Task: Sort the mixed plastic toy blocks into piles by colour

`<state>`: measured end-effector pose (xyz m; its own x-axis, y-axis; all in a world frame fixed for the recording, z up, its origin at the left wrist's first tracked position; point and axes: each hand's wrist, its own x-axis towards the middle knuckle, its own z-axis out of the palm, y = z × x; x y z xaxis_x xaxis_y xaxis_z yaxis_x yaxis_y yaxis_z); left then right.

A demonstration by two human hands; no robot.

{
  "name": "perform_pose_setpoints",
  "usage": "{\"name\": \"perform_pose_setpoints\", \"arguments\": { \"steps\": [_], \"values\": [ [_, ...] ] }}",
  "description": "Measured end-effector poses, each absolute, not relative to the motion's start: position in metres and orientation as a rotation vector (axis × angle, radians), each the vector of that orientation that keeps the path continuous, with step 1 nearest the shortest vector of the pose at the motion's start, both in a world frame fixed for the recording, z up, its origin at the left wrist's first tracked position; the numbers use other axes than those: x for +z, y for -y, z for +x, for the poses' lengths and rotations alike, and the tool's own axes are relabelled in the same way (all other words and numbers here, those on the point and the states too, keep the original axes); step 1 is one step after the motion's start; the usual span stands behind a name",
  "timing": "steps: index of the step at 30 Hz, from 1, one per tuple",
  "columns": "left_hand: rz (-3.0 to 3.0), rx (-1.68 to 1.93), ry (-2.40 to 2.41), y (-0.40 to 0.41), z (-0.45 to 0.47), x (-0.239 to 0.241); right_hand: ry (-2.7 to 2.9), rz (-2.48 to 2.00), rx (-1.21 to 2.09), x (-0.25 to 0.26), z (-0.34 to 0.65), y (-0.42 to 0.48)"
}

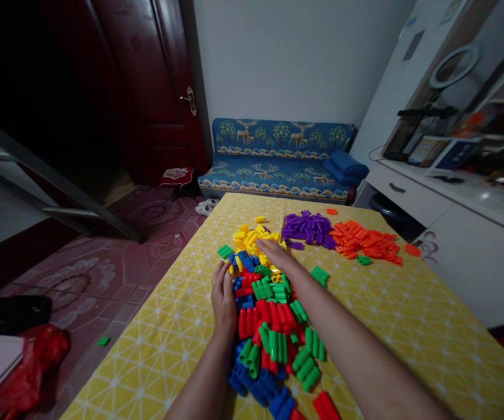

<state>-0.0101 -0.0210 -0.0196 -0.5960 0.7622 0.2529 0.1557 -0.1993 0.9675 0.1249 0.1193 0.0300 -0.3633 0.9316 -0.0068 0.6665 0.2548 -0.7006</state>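
Observation:
A mixed heap of plastic building blocks shaped like joined tubes lies in front of me, with red blocks (273,315), green blocks (273,345) and blue blocks (256,385). My left hand (223,300) rests along the heap's left side, fingers stretched out beside blue and yellow pieces. Reaching across the far end, my right hand (273,254) touches the pile of yellow blocks (248,238). Its fingers look extended, though some are hidden, and no block shows clearly in its grasp. A green block (224,251) lies just beyond my left fingertips.
Purple blocks (307,227) and orange blocks (366,240) form separate piles at the back right of the yellow patterned tablecloth (160,344). A green block (104,341) lies on the floor. Beyond the table stands a blue sofa (269,169); a white cabinet (462,245) is at right.

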Motion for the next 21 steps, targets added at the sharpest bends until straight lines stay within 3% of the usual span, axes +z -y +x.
{"name": "perform_pose_setpoints", "arguments": {
  "steps": [5, 10, 16, 21],
  "values": [
    [1.075, 1.846, -1.617, 0.023, -0.015, -0.02, 2.241, -1.289, 0.88, 0.056, 0.119, -0.055],
    [1.085, 1.843, -1.623, 0.026, -0.02, -0.018, 2.319, -1.083, 0.454, 0.065, 0.174, 0.037],
    [1.003, 1.863, -1.658, 0.023, -0.023, -0.019, 2.317, -1.35, -0.07, -0.009, 0.262, 0.143],
    [1.048, 1.755, -1.672, 0.02, -0.037, -0.013, 2.327, -1.496, -0.055, -0.047, 0.267, 0.164]
  ]
}}
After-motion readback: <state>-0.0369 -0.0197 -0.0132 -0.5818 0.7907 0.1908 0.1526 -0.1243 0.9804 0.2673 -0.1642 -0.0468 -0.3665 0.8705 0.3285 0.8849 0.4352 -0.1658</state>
